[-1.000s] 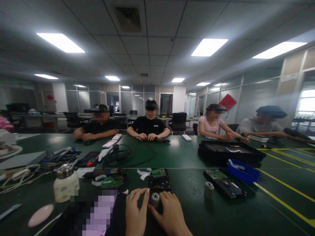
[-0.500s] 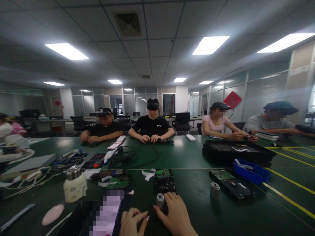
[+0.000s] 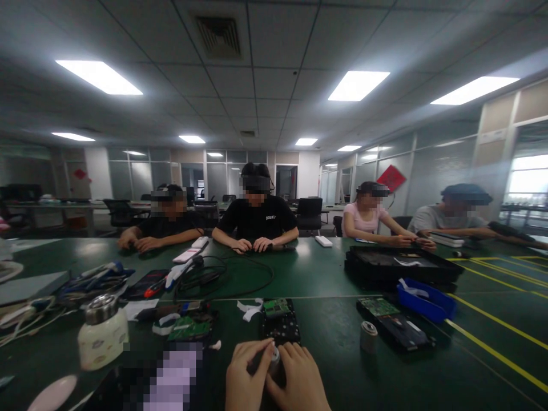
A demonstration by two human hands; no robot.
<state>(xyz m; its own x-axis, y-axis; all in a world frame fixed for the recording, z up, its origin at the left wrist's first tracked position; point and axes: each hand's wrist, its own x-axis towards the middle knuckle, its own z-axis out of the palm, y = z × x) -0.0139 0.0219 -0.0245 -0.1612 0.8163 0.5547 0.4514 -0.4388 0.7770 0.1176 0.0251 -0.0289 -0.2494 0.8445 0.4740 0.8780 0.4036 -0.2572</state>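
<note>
A small grey metal cylinder (image 3: pixel 275 358) with a dark hole in its top stands on the green table in front of me. My right hand (image 3: pixel 299 374) curls around its right side, with thumb and fingers closed on it. My left hand (image 3: pixel 248 371) is at the cylinder's upper left, thumb and forefinger pinched together over its top edge; what is between those fingertips is too small to make out. Just beyond the hands lies a black board with a green circuit board (image 3: pixel 278 319). A second metal cylinder (image 3: pixel 369 337) stands to the right.
A cream bottle (image 3: pixel 103 337), cables, tools and another green circuit board (image 3: pixel 190 328) lie to the left. On the right are a black device (image 3: pixel 398 325), a blue tray (image 3: pixel 428 305) and a large black tray (image 3: pixel 402 274). Several people sit across the table.
My left hand has moved right and up from beside the cylinder to its top edge. My right hand stays around the cylinder. The head view has shifted slightly right.
</note>
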